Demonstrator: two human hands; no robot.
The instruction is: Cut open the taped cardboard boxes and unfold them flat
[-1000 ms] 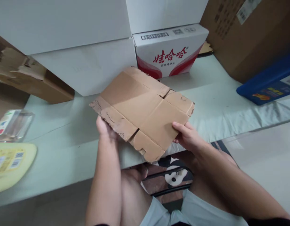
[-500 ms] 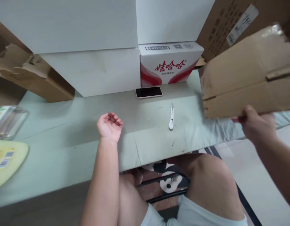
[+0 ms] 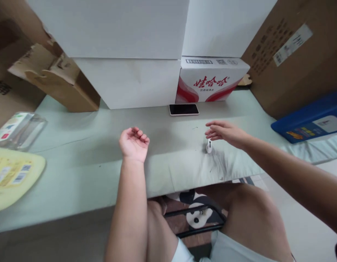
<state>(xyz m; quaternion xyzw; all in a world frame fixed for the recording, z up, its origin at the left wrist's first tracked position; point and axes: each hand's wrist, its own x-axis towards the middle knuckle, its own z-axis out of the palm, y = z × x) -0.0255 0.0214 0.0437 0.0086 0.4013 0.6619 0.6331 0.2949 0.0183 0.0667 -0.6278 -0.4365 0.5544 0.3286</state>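
**Right hand over the little white tool**

The right hand (image 3: 225,133) reaches out over the table (image 3: 83,163). Its fingers (image 3: 213,125) are stretched out and a bit apart, and it holds nothing. Just under the fingertips lies a small white tool (image 3: 209,146). It is flat on the pale green table, close to the front edge. The hand hides the top part of the tool, so I cannot tell if the fingers touch it.

The left hand (image 3: 134,143) rests on the table with the palm up. Its fingers are curled in loosely, and nothing is in it. It is well apart from the white tool.

A black phone (image 3: 184,109) lies flat farther back, between the two hands. Right behind the phone stands a white box with red writing (image 3: 212,80). Beside that is a stack of big white boxes (image 3: 130,54). A large brown box (image 3: 294,54) stands at the right, and a blue pack (image 3: 310,118) lies in front of it. At the left are a torn brown box (image 3: 59,87), a clear pack (image 3: 19,129) and a yellow thing (image 3: 12,178).
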